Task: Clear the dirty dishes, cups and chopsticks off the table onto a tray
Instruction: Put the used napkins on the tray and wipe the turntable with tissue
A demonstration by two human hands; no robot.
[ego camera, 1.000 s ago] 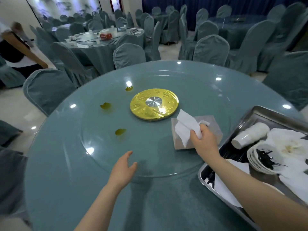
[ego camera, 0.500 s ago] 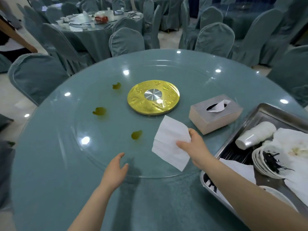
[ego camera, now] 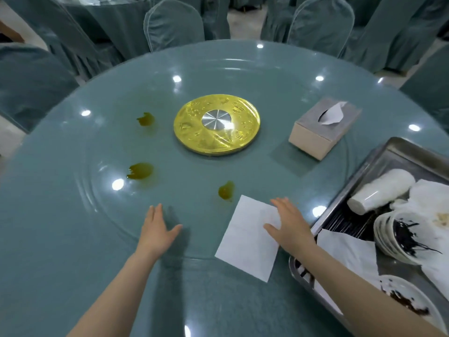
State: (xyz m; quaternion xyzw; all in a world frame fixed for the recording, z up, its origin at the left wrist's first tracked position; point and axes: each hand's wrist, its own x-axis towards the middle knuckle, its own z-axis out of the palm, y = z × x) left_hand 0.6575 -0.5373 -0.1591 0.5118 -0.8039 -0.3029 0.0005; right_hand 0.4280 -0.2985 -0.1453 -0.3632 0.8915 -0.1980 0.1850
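A metal tray [ego camera: 379, 164] sits at the right edge of the round table. It holds a lying stack of white cups [ego camera: 381, 190], stacked dirty bowls [ego camera: 398, 234], a smeared plate [ego camera: 410, 305] and crumpled napkins [ego camera: 435, 207]. A white tissue [ego camera: 247, 239] lies flat on the glass turntable [ego camera: 194, 200]. My right hand [ego camera: 289, 224] rests palm-down on the tissue's right edge, fingers spread. My left hand [ego camera: 155, 229] presses flat on the glass to the left, holding nothing. Three yellow-green sauce spills [ego camera: 141, 171] mark the glass; the nearest spill [ego camera: 226, 190] lies just beyond the tissue.
A gold disc with a silver hub [ego camera: 216, 124] marks the turntable's middle. A grey tissue box [ego camera: 323, 127] stands right of it, behind the tray. Covered chairs [ego camera: 173, 23] ring the table's far side and left.
My right hand pulled a tissue from the box, carried it toward me and laid it flat on the glass. My left hand has spread flat on the turntable. The view tilted down.
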